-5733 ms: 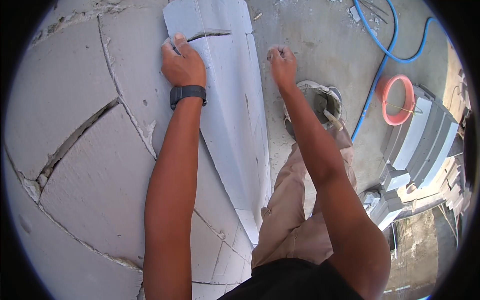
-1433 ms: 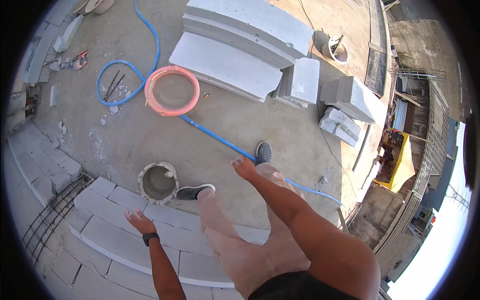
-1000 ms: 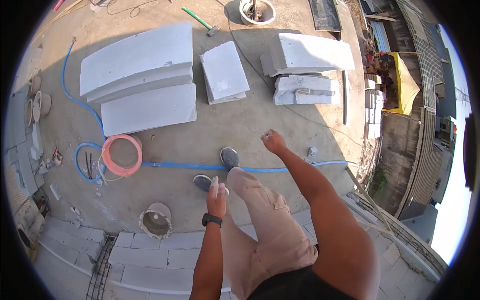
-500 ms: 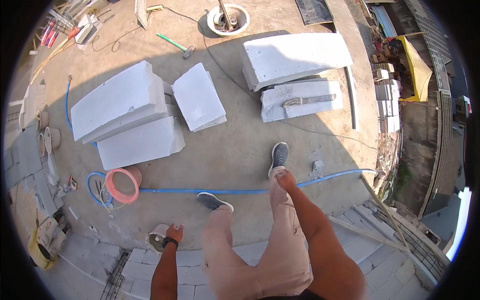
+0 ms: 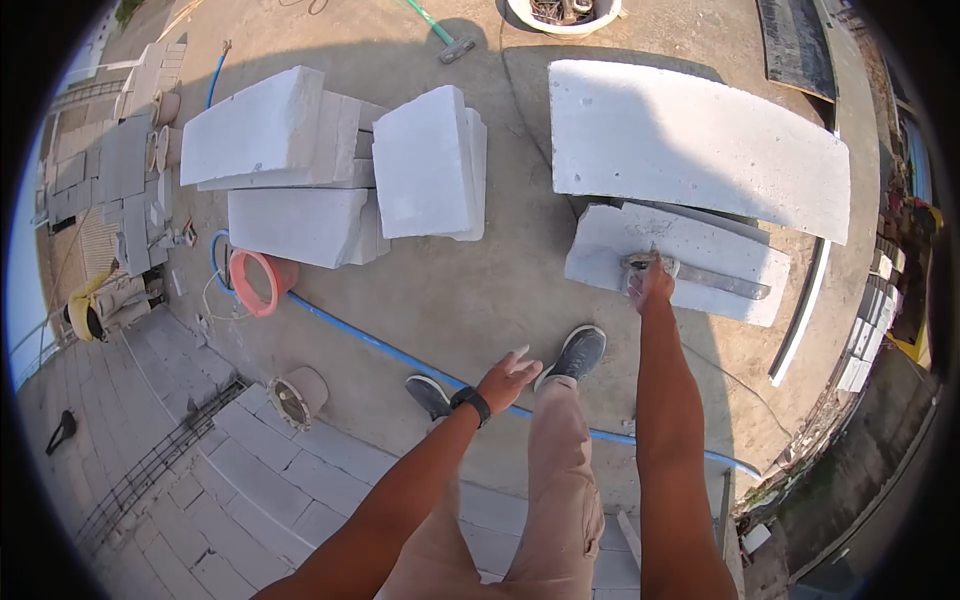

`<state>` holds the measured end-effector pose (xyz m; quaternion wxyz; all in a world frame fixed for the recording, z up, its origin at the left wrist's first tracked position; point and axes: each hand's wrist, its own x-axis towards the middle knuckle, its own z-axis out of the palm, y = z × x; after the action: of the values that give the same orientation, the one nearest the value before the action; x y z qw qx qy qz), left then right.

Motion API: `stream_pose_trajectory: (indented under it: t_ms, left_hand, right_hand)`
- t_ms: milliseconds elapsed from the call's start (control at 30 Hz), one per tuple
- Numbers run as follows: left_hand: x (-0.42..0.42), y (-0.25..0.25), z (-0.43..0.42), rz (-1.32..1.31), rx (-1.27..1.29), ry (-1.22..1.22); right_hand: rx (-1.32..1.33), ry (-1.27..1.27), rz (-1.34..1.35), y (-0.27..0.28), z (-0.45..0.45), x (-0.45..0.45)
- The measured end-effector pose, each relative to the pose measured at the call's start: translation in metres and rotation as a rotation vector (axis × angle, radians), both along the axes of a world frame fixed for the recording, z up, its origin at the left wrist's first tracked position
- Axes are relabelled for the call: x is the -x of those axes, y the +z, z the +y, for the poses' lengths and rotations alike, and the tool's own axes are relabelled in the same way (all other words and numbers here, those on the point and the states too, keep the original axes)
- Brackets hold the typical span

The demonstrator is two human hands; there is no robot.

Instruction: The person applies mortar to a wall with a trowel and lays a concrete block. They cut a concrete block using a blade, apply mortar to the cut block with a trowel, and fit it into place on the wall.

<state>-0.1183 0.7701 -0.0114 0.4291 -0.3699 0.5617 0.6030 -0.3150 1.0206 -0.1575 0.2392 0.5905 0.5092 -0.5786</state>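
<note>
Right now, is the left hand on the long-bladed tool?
No, the left hand is apart from the tool, whose handle the right hand is at.

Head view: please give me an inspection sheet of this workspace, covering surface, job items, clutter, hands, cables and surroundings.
Surface: concrete floor, part sunlit, part shaded.
Job's things: long-bladed tool lying on a pale block, with a larger pale block beside it.
Clutter: orange-pink bucket, crusted bucket and green-handled hammer on the floor.
Hands: right hand at the tool's handle, closure unclear; left hand open, holding nothing.
Cables: thin dark cable crosses the floor; blue hose runs by the shoes.
Surroundings: person in yellow at far left; blockwork with rebar, lower left.
</note>
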Motion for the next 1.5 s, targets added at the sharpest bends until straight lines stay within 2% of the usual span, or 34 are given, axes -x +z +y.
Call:
stream_pose_trajectory:
  t_ms: [33, 100, 167, 200, 267, 367, 400, 433, 467, 633, 700, 733, 800, 833, 900, 967, 1033, 1067, 1133, 1233, 1267, 1300, 1367, 1467, 1500]
  left_hand:
    - [0.029, -0.004, 0.002, -0.114, -0.049, 0.201]
    - [0.059, -0.053, -0.026, -0.050, 0.147, 0.430]
    - [0.095, -0.090, -0.080, 0.136, 0.881, 0.285]
    - [0.118, -0.090, -0.108, 0.265, 1.105, 0.323]
    - [0.154, -0.092, -0.167, 0.134, 1.293, 0.422]
    - [0.173, -0.092, -0.210, 0.177, 1.220, 0.348]
    - [0.173, -0.090, -0.214, 0.261, 1.124, 0.265]
    - [0.172, -0.090, -0.217, 0.344, 1.024, 0.179]
    - [0.169, -0.092, -0.214, 0.341, 1.022, 0.193]
    - [0.147, -0.086, -0.137, 0.229, 1.161, 0.369]
    - [0.139, -0.096, -0.115, 0.070, 0.974, 0.656]
    - [0.140, -0.107, -0.111, 0.073, 0.958, 0.678]
    - [0.139, -0.126, -0.099, -0.174, 0.607, 1.204]
    - [0.134, -0.126, -0.097, -0.186, 0.587, 1.220]
    - [0.127, -0.128, -0.099, 0.164, 0.014, 1.395]
    - [0.122, -0.133, -0.102, 0.197, -0.056, 1.424]
    - [0.118, -0.137, -0.107, 0.244, -0.126, 1.452]
    - [0.113, -0.140, -0.111, 0.264, -0.151, 1.454]
    - [0.100, -0.137, -0.122, 0.284, -0.177, 1.470]
    - [0.071, -0.116, -0.148, 0.267, -0.215, 1.533]
    - [0.060, -0.104, -0.156, 0.285, -0.252, 1.577]
    - [0.050, -0.091, -0.165, 0.305, -0.293, 1.618]
    - [0.030, -0.068, -0.183, 0.319, -0.268, 1.558]
    - [-0.002, -0.044, -0.202, 0.365, -0.239, 1.490]
    - [-0.012, -0.028, -0.208, 0.363, -0.110, 1.420]
  right_hand:
    - [0.016, -0.072, -0.100, -0.006, 0.001, 0.013]
    - [-0.064, -0.043, -0.117, -0.005, -0.006, 0.017]
    - [-0.170, -0.068, -0.097, -0.016, -0.003, 0.010]
    - [-0.166, -0.042, -0.100, -0.017, -0.002, 0.004]
    - [-0.047, -0.111, 0.007, -0.012, 0.005, -0.002]
    - [0.105, -0.290, 0.150, -0.010, 0.013, -0.044]
    - [0.174, -0.344, 0.191, -0.014, 0.019, -0.062]
    - [0.083, -0.353, 0.180, -0.007, 0.018, -0.077]
    - [-0.009, -0.363, 0.167, 0.001, 0.015, -0.095]
    - [-0.131, -0.246, 0.113, 0.049, 0.004, -0.169]
    - [-0.190, -0.206, 0.094, 0.068, -0.002, -0.189]
    - [-0.210, -0.191, 0.094, 0.078, -0.008, -0.194]
    - [-0.222, -0.148, 0.101, 0.102, -0.018, -0.195]
    - [-0.223, -0.126, 0.085, 0.115, -0.021, -0.198]
    - [-0.223, -0.080, 0.078, 0.138, -0.030, -0.202]
    - [-0.220, -0.041, 0.059, 0.156, -0.034, -0.212]
    - [-0.241, 0.161, 0.044, 0.169, -0.034, -0.222]
    - [-0.246, 0.171, 0.053, 0.173, -0.030, -0.227]
    - [-0.270, 0.485, 0.094, 0.184, -0.025, -0.239]
    - [-0.302, 0.650, 0.033, 0.199, -0.035, -0.246]
    - [-0.295, 0.660, 0.041, 0.186, -0.023, -0.260]
    - [-0.423, 0.861, 0.170, 0.157, 0.004, -0.283]
    - [-0.554, 1.065, 0.310, 0.153, -0.003, -0.293]
    - [-0.452, 1.039, 0.202, 0.179, -0.051, -0.286]
    - [-0.480, 1.123, 0.230, 0.187, -0.059, -0.290]
